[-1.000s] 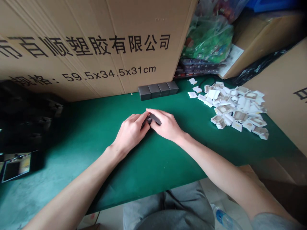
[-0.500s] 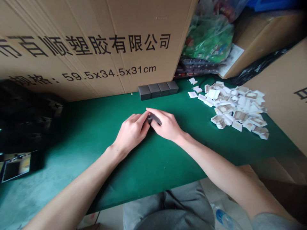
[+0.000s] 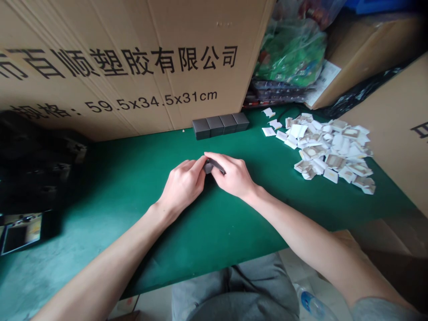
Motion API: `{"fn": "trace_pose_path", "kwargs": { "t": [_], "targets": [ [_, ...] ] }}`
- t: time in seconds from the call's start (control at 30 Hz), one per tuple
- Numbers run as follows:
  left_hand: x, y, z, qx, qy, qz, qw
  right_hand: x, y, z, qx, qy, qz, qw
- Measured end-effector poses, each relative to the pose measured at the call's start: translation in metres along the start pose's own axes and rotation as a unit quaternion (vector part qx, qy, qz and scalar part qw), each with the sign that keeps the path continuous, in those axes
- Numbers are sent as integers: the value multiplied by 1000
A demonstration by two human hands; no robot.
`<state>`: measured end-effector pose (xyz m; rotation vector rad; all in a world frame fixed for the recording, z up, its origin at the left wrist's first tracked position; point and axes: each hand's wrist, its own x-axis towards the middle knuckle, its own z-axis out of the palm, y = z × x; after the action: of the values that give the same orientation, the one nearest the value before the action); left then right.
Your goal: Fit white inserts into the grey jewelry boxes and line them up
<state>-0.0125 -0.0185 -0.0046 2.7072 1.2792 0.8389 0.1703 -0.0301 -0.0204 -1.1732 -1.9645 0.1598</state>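
Note:
My left hand and my right hand meet over the middle of the green table top. Between them is a small dark grey box, gripped from both sides. Its upper edge slants down to the right, and a paler grey face shows beside my left fingertips. Most of the box is hidden by my fingers, so I cannot tell for sure whether its lid is apart. Just beyond my hands, a row of several closed dark grey boxes stands against a large carton.
The printed carton walls off the back. At right lies a heap of white folded paper pieces. Black trays or boxes are stacked at left. Bags with green contents sit at the back right, beside another carton.
The left fingers have shifted slightly, and more of the pale grey face of the box shows between my hands. Everything else stays in place.

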Motion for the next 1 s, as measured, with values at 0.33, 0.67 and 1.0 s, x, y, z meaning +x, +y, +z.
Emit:
{"fn": "trace_pose_path", "kwargs": {
  "t": [0.33,0.67,1.0],
  "targets": [
    [2,1,-5,-28,-13,0,1000,1,-1,-2,-6,-44,-1,999],
    [1,0,-3,-43,4,3,999,1,-2,-4,12,-37,-10,999],
    [0,2,-1,-34,16,-11,999,1,-2,-3,31,-17,3,999]
  ]
}}
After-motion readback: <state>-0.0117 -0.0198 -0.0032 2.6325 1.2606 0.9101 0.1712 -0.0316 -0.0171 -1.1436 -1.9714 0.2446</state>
